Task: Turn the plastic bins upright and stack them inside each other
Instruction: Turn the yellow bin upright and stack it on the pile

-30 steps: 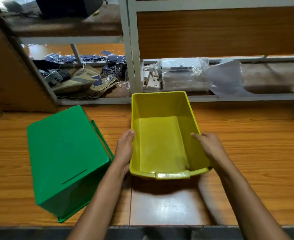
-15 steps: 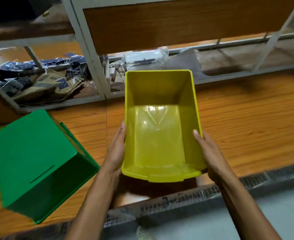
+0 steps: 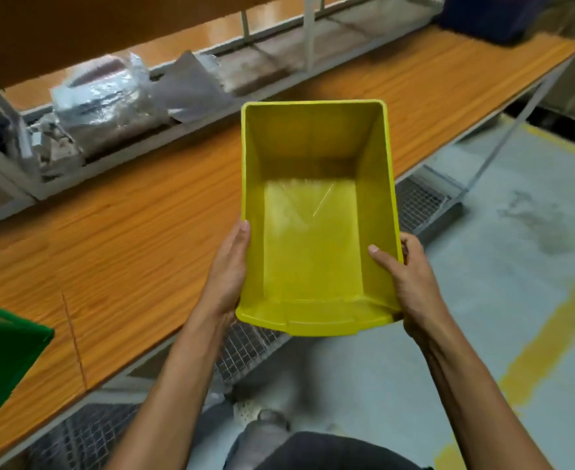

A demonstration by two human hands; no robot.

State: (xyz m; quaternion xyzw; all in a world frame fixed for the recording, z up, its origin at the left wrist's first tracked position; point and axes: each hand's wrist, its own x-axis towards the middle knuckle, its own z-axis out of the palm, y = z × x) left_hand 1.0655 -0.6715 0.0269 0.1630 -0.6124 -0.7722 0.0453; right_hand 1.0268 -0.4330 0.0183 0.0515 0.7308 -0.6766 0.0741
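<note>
An empty yellow plastic bin (image 3: 316,212) is held upright in the air, its open top facing me, over the front edge of the wooden table (image 3: 126,252). My left hand (image 3: 228,269) grips its left wall and my right hand (image 3: 404,276) grips its right wall, thumb inside the rim. A green bin (image 3: 4,364) lies overturned on the table at the far left, mostly cut off by the frame edge.
Grey shelving (image 3: 184,106) behind the table holds plastic-wrapped bundles (image 3: 106,100). A dark blue object (image 3: 492,15) sits at the table's far right end. Wire mesh (image 3: 418,205) runs under the table edge. Grey floor with yellow lines (image 3: 550,337) lies to the right.
The yellow bin has been lifted off the table and carried to the right, past the table's front edge. The view has swung right, so the green bin has slid to the left frame edge.
</note>
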